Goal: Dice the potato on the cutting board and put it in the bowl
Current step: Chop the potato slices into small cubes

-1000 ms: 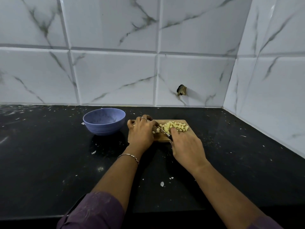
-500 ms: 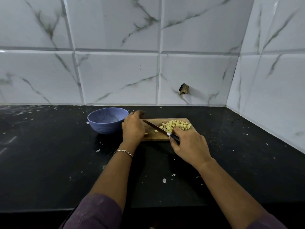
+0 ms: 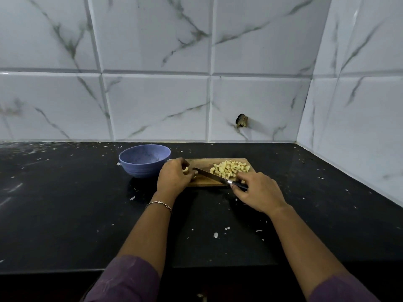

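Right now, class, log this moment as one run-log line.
stage: dicing | left hand: holds potato piece on cutting board | right hand: grips knife | diced potato: piled on board | bowl: no dice visible

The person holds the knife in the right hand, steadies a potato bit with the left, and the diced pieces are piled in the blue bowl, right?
No: the head view shows the diced pieces piled on the cutting board, not in the blue bowl. The right hand holds the knife, the left hand a potato bit.

diced potato on board, knife gripped
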Demonstrator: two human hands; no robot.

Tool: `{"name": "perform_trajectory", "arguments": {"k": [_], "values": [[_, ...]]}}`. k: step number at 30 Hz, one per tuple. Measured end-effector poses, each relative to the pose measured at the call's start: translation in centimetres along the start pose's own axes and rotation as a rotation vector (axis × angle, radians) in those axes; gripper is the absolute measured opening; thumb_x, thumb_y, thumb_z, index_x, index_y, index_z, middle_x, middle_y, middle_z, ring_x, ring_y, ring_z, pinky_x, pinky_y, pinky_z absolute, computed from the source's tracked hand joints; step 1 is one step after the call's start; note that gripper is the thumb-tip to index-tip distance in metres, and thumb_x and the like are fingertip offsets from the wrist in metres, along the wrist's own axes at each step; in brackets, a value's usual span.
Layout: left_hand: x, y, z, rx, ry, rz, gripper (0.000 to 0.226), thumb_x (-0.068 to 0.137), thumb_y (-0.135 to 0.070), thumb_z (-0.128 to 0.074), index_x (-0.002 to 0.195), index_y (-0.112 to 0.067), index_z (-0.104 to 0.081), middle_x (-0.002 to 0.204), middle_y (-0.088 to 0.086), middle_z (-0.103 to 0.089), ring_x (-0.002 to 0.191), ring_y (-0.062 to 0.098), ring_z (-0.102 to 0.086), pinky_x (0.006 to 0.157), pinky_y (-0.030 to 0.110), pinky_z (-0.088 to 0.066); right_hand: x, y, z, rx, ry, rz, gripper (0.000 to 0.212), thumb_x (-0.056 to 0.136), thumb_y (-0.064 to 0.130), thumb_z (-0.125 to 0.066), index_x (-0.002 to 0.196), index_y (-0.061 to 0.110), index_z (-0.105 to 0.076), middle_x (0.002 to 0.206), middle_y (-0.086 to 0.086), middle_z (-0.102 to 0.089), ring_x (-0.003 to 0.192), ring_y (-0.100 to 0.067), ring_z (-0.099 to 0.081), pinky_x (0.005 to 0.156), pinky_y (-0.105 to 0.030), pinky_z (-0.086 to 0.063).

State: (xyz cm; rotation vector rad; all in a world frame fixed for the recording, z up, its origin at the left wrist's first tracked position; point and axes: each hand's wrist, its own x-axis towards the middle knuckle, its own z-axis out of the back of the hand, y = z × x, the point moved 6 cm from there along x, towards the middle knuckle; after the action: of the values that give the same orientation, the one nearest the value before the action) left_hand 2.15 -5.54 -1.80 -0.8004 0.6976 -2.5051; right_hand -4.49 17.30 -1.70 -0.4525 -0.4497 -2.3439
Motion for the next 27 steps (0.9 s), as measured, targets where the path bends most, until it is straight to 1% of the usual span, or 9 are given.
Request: {"name": "perform_trajectory", "arguments": {"k": [3,5,9,11,13,18,20,23,27], "values": [[0.1,-0.2,-0.9,0.057,0.056,-0.005,0.058,0.080,-0.050,-0.074,0.123,-0.013,-0.060,0.123,0.012,-0.060,0.115,0.026,-0.056,0.097,0.036,-0.048,0.1,-0.7,0.3,-0.044,-0.005,-0.022,0.022,0.094,0.045,-0.057,0.108,0.031,-0.066,0.082,0.011,-0.057,0.071,-0.010,-0.053,0.066,-0.027,-0.043],[0.1,0.0,-1.4,0.083,0.089,0.015,0.071,0.079,-0.056,-0.072,0.132,-0.012,-0.053,0.132,0.015,-0.055,0.123,0.030,-0.051,0.103,0.040,-0.045,0.3,-1.2,0.4,-0.085,0.002,-0.032,0.024,0.096,0.045,-0.055,0.113,0.031,-0.064,0.082,0.011,-0.057,0.073,-0.010,-0.054,0.067,-0.027,-0.043],[0.2,0.4,-2.0,0.080,0.134,0.060,0.089,0.077,-0.060,-0.071,0.143,-0.009,-0.041,0.143,0.016,-0.046,0.133,0.032,-0.042,0.109,0.044,-0.040,0.9,-1.9,0.4,-0.171,-0.034,-0.035,0.028,0.097,0.048,-0.052,0.115,0.030,-0.063,0.097,0.008,-0.066,0.084,-0.014,-0.062,0.071,-0.029,-0.047],[0.2,0.4,-2.3,0.081,0.153,0.063,0.093,0.075,-0.062,-0.072,0.143,-0.008,-0.039,0.144,0.016,-0.046,0.134,0.032,-0.042,0.110,0.044,-0.040,1.4,-2.2,0.4,-0.194,-0.052,-0.027,0.030,0.099,0.047,-0.050,0.117,0.027,-0.062,0.103,0.006,-0.065,0.089,-0.015,-0.062,0.077,-0.031,-0.046],[0.3,0.5,-2.7,0.089,0.179,0.070,0.092,0.075,-0.063,-0.071,0.141,-0.006,-0.040,0.142,0.017,-0.048,0.132,0.033,-0.043,0.109,0.044,-0.040,1.9,-2.6,0.3,-0.188,-0.043,-0.035,0.031,0.100,0.045,-0.048,0.121,0.026,-0.059,0.105,0.005,-0.061,0.092,-0.017,-0.061,0.079,-0.032,-0.045],[0.4,0.7,-3.7,0.062,0.243,0.101,0.090,0.076,-0.063,-0.070,0.138,-0.005,-0.039,0.144,0.018,-0.044,0.132,0.034,-0.043,0.107,0.046,-0.042,2.6,-4.4,-0.4,-0.182,0.036,-0.123,0.031,0.103,0.043,-0.042,0.129,0.027,-0.050,0.119,-0.001,-0.051,0.099,-0.023,-0.059,0.074,-0.033,-0.045],[0.5,0.7,-3.8,0.050,0.228,0.106,0.091,0.077,-0.060,-0.072,0.140,-0.004,-0.036,0.146,0.019,-0.041,0.133,0.034,-0.042,0.108,0.044,-0.041,2.8,-4.7,-0.7,-0.185,0.037,-0.153,0.031,0.104,0.044,-0.039,0.129,0.027,-0.048,0.123,-0.004,-0.048,0.097,-0.024,-0.059,0.072,-0.034,-0.044],[0.8,0.5,-3.9,0.022,0.216,0.110,0.097,0.078,-0.053,-0.074,0.146,-0.002,-0.029,0.152,0.020,-0.033,0.137,0.032,-0.039,0.111,0.040,-0.039,3.1,-4.6,-1.2,-0.179,0.050,-0.154,0.031,0.105,0.043,-0.037,0.128,0.026,-0.046,0.125,-0.006,-0.046,0.088,-0.021,-0.058,0.070,-0.033,-0.045],[0.9,0.4,-3.7,0.000,0.227,0.112,0.105,0.077,-0.047,-0.078,0.151,-0.003,-0.020,0.156,0.018,-0.026,0.141,0.031,-0.033,0.113,0.039,-0.036,3.1,-4.1,-1.2,-0.206,0.066,-0.117,0.033,0.105,0.043,-0.036,0.132,0.025,-0.044,0.126,-0.007,-0.046,0.087,-0.022,-0.059,0.070,-0.032,-0.047]]}}
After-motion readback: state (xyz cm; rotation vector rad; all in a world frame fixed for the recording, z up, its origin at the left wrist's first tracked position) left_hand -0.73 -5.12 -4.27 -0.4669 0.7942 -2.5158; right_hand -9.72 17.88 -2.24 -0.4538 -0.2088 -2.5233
